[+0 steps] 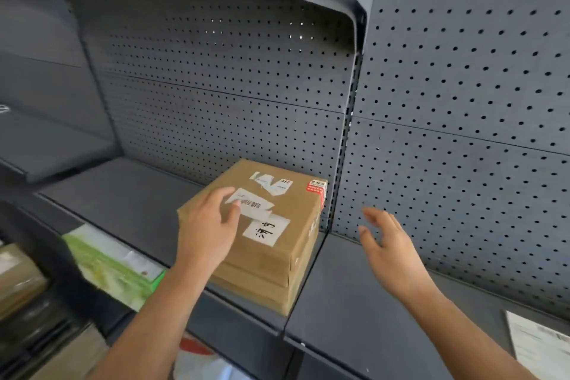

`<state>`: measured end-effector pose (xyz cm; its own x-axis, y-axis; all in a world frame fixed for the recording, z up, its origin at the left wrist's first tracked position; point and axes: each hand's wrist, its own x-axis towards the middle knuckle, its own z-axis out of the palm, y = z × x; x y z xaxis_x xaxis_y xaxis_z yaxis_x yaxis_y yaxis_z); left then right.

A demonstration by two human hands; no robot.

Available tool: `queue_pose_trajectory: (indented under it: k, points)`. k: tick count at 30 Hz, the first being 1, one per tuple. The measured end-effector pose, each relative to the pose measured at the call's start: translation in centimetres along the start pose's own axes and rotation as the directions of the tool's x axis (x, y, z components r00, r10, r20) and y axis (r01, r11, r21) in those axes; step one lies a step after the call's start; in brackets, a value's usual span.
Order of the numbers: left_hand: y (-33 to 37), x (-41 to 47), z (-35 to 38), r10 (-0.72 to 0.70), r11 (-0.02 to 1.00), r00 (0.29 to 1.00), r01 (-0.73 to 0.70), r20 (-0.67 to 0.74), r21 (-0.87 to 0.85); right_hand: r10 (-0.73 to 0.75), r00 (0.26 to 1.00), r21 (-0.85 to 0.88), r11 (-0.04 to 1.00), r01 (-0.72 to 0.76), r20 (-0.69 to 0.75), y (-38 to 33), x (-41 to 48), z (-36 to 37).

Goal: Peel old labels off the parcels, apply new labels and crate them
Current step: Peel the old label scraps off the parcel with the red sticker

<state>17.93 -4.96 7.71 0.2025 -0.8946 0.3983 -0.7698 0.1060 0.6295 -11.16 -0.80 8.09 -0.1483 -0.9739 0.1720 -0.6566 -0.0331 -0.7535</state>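
Matt brown cardboard parcel (271,244), paper labels (266,230); matt grey perforated metal shelf (123,191).

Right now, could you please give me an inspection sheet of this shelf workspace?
Surface: dark metal shelf, two sections meeting at an upright.
Job's things: brown parcel on the shelf, carrying a barcode label, torn label, handwritten label and red sticker.
Clutter: green packet, blurred, by the shelf's front left; paper sheet at far right.
Grips: left hand rests on the parcel, fingertip on the barcode label; right hand open, touching nothing.
Cables: nothing seen.
Surroundings: pegboard behind; blurred boxes lower left.
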Motion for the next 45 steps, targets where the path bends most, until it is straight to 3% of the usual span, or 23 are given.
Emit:
queue_pose_trajectory:
  k: [5, 9, 14, 18, 32, 45]
  points:
    - [-4.3, 3.0, -1.2, -0.088, 0.996, 0.996, 0.088, -0.007, -0.007, 0.081, 0.995, 0.153, 0.984, -0.090, 0.064, -1.6, 1.6, 4.4]
    - [-7.7, 5.4, -1.6, -0.250, 0.956, 0.965, 0.259, 0.080, -0.140, 0.197, 0.972, 0.297, 0.928, -0.227, 0.126, -3.0, 2.7, 7.6]
    - [-10.6, 7.5, -1.2, -0.434, 0.779, 0.849, 0.521, 0.301, -0.348, 0.333, 0.919, 0.445, 0.804, -0.393, 0.209, -4.1, 3.6, 10.3]
    - [-11.9, 7.9, -0.7, -0.388, 0.633, 0.765, 0.627, 0.515, -0.454, 0.375, 0.893, 0.502, 0.738, -0.450, 0.249, -4.4, 3.8, 12.0]
    - [-8.2, 5.8, -0.3, -0.259, 0.674, 0.794, 0.557, 0.550, -0.486, 0.361, 0.911, 0.600, 0.689, -0.406, 0.202, -3.9, 1.4, 7.9]
    - [2.6, 0.0, 4.4, -0.130, 0.768, 0.750, 0.490, 0.649, -0.412, 0.423, 0.904, 0.627, 0.688, -0.365, 0.063, 2.9, -4.7, -3.5]
